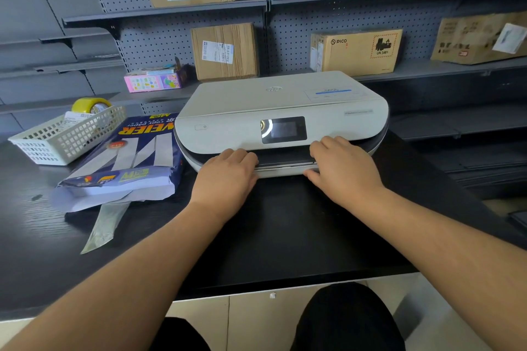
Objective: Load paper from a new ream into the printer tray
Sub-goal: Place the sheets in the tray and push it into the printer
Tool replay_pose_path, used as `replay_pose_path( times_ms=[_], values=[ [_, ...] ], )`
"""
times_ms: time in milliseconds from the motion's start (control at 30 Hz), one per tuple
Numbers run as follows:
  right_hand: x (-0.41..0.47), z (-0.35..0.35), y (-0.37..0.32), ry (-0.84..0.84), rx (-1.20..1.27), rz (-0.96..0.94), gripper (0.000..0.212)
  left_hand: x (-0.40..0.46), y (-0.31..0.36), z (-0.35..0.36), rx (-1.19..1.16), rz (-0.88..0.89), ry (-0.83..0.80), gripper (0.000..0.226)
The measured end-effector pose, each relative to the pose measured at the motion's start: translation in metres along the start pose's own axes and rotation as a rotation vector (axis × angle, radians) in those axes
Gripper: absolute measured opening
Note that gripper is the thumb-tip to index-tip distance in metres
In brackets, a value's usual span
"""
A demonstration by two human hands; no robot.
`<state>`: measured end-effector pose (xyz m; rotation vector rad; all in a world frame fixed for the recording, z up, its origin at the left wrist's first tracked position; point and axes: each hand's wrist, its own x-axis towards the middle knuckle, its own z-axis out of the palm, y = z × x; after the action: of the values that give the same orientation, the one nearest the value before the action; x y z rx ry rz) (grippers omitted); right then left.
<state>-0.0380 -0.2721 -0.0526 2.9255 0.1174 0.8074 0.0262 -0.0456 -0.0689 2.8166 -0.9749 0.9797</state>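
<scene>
A white printer with a small dark screen stands on the black table. Its paper tray sits at the front bottom edge, nearly flush with the body. My left hand rests on the tray's left front, fingers curled onto its edge. My right hand presses on the tray's right front. Left of the printer lies a blue ream of copy paper, its near end torn open with white sheets showing. A strip of torn wrapper lies in front of it.
A white plastic basket with a yellow tape roll stands at the table's left. Grey pegboard shelves behind hold cardboard boxes, a Pico box and a pink box. My legs show below the table's near edge.
</scene>
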Motion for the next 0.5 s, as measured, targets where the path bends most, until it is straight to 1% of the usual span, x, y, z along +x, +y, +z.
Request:
replay_pose_path(
  times_ms=[500],
  values=[
    [0.0033,0.0055,-0.0017,0.033,-0.066,-0.026,0.027,0.0051,0.0011,0.0005,0.055,0.03,0.022,0.013]
  ],
)
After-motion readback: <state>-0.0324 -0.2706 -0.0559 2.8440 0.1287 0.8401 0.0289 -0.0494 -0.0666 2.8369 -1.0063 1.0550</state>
